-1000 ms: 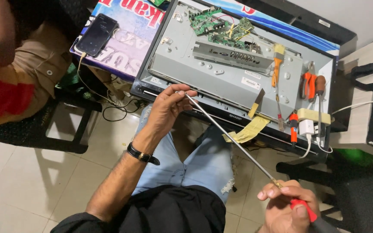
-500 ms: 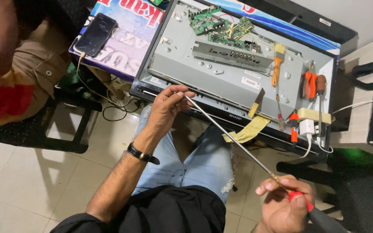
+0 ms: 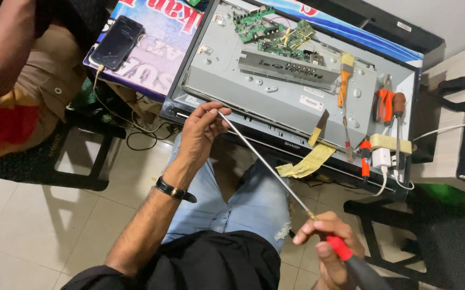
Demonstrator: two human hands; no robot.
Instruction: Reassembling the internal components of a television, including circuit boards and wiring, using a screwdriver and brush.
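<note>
- The right hand is closing around the red-and-black handle of a long screwdriver, with the fingers wrapping the handle low at the bottom of the view, over the person's lap.
- The left hand is pinching the tip end of the screwdriver between thumb and fingertips — it is sitting just in front of the near edge of the opened television, by its near left corner.
- The thin metal shaft is running on a slant between the two hands, crossing above the blue jeans.
- A black wristwatch is sitting on the left wrist.
- The television is lying face down with its grey metal back plate showing; green circuit boards are lying near its far edge.
- A paintbrush with an orange handle is resting on the plate towards the right side, and orange-handled pliers are lying beside another screwdriver by the right edge.
- A crumpled strip of yellow tape is hanging over the near edge.
- A dark phone is lying on a printed sheet left of the television, with a cable trailing from it.
- Another person — seen only as an arm and beige trousers — is sitting at the far left.
</note>
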